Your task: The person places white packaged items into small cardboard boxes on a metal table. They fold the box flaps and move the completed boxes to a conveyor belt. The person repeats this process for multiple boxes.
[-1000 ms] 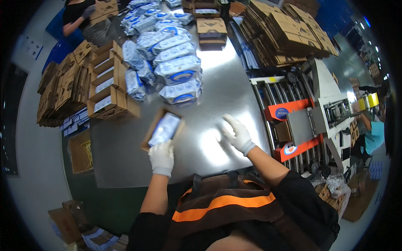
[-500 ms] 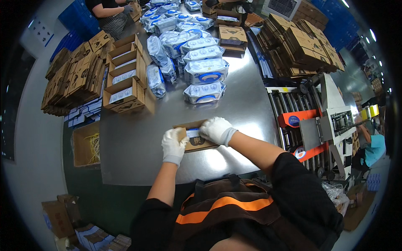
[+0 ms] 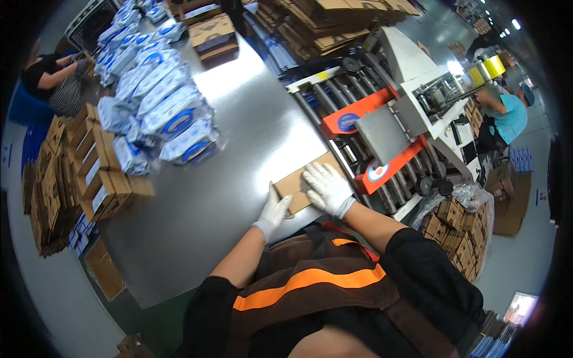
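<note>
Head view: shiny metal table (image 3: 233,155) beside roller machine (image 3: 385,137) bears a carton (image 3: 291,185)

Right fingers (image 3: 313,175) mask part of a carton (image 3: 291,184), its inside hidden; beyond the left fingers (image 3: 273,193), wrapped packs (image 3: 176,122) blur (print illegible), and farther out, flattened cartons (image 3: 331,21) run out of frame.

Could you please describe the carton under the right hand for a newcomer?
On the metal table, go right to the roller machine with red guides. Beside it lies a brown carton, left hand at its side, right hand on top. Unlike the open cartons at left, its lid looks shut.
</note>
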A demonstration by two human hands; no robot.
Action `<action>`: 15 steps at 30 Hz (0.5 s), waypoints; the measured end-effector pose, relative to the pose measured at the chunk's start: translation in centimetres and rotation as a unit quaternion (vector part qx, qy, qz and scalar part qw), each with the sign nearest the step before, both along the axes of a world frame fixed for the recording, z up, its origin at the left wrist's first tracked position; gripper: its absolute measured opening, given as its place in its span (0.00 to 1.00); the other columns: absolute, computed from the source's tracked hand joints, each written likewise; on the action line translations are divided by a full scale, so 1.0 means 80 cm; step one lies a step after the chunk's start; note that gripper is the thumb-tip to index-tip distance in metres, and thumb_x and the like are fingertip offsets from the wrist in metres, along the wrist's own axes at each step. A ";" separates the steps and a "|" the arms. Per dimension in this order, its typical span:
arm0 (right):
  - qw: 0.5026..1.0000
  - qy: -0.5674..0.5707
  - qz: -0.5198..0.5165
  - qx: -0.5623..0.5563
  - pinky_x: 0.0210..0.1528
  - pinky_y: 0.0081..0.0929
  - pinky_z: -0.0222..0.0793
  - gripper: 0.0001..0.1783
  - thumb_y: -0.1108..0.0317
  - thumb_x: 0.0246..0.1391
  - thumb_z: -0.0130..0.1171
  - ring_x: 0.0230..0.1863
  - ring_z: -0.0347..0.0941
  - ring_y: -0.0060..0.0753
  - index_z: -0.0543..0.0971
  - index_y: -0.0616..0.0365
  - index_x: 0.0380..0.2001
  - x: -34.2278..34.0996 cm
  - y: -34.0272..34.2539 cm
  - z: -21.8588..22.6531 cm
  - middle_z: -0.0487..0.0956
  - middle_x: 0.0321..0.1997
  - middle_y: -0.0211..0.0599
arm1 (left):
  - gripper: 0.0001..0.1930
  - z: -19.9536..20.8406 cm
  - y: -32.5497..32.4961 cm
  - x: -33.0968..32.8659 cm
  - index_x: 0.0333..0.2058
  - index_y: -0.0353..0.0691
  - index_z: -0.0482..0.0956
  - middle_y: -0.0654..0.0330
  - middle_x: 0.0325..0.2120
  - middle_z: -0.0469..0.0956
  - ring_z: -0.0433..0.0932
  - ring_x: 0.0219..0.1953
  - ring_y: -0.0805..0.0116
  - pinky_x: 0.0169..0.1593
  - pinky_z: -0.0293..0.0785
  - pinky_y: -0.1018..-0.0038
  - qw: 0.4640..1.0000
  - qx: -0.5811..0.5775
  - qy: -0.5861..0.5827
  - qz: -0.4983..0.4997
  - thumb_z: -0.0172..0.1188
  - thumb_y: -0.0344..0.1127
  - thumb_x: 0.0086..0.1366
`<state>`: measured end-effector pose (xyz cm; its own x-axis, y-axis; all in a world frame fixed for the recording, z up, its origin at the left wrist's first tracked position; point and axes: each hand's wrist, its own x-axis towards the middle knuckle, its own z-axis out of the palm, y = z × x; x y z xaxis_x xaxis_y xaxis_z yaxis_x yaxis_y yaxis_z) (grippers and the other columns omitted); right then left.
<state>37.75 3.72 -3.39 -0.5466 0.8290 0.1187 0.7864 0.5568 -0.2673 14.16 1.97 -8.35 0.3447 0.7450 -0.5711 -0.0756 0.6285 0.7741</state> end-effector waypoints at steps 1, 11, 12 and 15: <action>1.000 -0.002 -0.007 0.010 0.76 0.52 0.52 0.34 0.56 0.60 0.58 0.75 0.61 0.55 0.70 0.62 0.66 0.039 0.010 -0.004 0.68 0.72 0.55 | 0.52 -0.013 0.013 0.042 0.75 0.43 0.20 0.42 0.68 0.58 0.77 0.55 0.49 0.41 0.88 0.60 1.000 -0.010 -0.030 0.003 0.56 0.38 0.73; 0.968 0.235 -0.075 -0.047 0.65 0.46 0.70 0.18 0.76 0.56 0.57 0.59 0.76 0.57 0.81 0.64 0.51 0.055 0.069 0.034 0.81 0.55 0.53 | 0.22 -0.060 0.107 0.195 0.62 0.37 0.67 0.57 0.46 0.77 0.80 0.46 0.63 0.43 0.80 0.65 0.991 0.008 -0.129 0.022 0.58 0.35 0.73; 0.966 0.246 -0.078 -0.018 0.62 0.44 0.73 0.16 0.77 0.57 0.58 0.56 0.78 0.55 0.82 0.63 0.49 0.034 0.061 0.028 0.83 0.51 0.51 | 0.19 -0.042 0.104 0.177 0.59 0.38 0.70 0.57 0.47 0.77 0.80 0.46 0.64 0.47 0.78 0.65 0.984 -0.078 -0.160 0.003 0.57 0.37 0.74; 0.917 0.315 -0.126 -0.209 0.57 0.36 0.76 0.13 0.79 0.60 0.58 0.51 0.83 0.48 0.84 0.63 0.47 -0.064 0.049 0.057 0.85 0.47 0.49 | 0.19 -0.067 0.068 0.045 0.58 0.39 0.74 0.58 0.49 0.78 0.79 0.48 0.65 0.50 0.77 0.65 0.983 0.103 -0.073 -0.133 0.57 0.43 0.75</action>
<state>32.60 7.62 1.21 -0.2626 0.9648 -0.0118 0.4932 0.1237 -0.8611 17.77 7.45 -13.75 0.6104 0.7114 -0.3484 -0.0483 0.4725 0.8800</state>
